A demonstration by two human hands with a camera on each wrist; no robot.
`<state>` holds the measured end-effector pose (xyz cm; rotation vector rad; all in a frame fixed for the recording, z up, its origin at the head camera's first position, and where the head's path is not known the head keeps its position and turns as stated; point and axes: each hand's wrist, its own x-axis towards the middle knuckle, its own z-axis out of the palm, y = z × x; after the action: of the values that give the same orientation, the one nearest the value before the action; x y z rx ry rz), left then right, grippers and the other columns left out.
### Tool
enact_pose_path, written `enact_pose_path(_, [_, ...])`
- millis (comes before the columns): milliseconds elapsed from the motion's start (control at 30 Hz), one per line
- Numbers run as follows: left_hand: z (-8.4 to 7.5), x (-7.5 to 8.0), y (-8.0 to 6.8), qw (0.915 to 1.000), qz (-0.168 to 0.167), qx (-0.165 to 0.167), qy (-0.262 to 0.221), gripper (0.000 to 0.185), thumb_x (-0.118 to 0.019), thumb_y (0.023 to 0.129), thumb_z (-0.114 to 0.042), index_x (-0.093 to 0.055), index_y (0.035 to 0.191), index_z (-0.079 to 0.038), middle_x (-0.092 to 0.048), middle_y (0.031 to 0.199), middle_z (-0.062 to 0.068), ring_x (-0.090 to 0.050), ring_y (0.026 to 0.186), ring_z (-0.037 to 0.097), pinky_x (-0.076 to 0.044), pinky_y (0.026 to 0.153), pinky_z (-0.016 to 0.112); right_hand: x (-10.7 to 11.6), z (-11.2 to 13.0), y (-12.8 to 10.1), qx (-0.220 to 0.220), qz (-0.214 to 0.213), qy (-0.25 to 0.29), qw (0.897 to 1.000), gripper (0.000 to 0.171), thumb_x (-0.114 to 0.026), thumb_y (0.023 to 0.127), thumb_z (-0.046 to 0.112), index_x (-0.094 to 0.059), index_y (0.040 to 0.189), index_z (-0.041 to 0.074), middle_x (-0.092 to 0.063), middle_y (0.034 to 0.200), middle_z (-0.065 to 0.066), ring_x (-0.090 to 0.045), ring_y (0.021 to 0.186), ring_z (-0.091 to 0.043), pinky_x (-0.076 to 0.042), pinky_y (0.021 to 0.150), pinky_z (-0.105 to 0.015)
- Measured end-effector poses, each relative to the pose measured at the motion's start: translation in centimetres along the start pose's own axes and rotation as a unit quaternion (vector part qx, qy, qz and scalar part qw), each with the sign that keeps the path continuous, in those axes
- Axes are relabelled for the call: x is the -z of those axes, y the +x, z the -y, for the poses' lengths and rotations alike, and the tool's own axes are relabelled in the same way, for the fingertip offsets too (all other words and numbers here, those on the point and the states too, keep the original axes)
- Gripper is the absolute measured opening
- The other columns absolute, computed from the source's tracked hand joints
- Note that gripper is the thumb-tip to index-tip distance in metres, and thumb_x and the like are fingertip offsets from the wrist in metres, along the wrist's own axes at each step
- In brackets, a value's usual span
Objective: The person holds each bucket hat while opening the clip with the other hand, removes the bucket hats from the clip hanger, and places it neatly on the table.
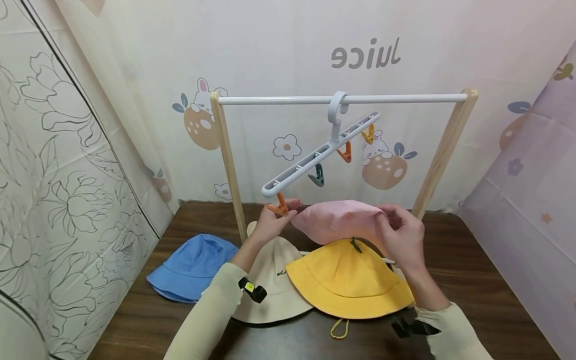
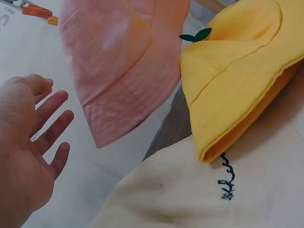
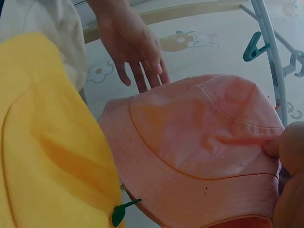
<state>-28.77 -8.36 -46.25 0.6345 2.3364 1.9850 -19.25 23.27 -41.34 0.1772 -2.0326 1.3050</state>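
**A pink hat goes up to an orange clip**

The right hand holds the pink bucket hat by its brim, lifted high so the edge is near the orange clip. That clip is the lowest one on the grey clip hanger, which hangs tilted from the white rail. The left hand is at the clip; from the wrist camera its fingers look straight and hold nothing.

Below, a yellow hat, a cream hat and a blue hat lie on the dark wooden table. Cartoon curtains hang behind.
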Motion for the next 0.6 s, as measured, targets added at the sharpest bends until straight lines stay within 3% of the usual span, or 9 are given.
enact_pose_path(433, [0.0,0.6,-1.1,0.9991,-0.001,-0.025,0.035,0.039,-0.069,0.110,-0.007,-0.069,0.149,0.002,-0.075,0.148,0.023,-0.070,0.144,0.042,-0.056,0.122,0.052,1.2,0.4,0.6,-0.012,0.002,-0.023,1.000,0.012,-0.076,0.101,-0.002,-0.085,0.110,-0.001,-0.069,0.091,0.034,-0.063,0.074,0.011,-0.050,0.074,-0.004])
enact_pose_path(600, [0.3,0.7,-1.5,0.9990,0.000,-0.025,0.036,0.039,-0.070,0.110,-0.009,-0.070,0.149,-0.001,-0.076,0.148,0.021,-0.069,0.146,0.039,-0.056,0.123,0.052,1.8,0.4,0.8,-0.014,0.008,-0.040,0.999,0.013,-0.079,0.099,0.000,-0.086,0.110,-0.002,-0.068,0.091,0.037,-0.065,0.077,0.016,-0.050,0.076,-0.002])
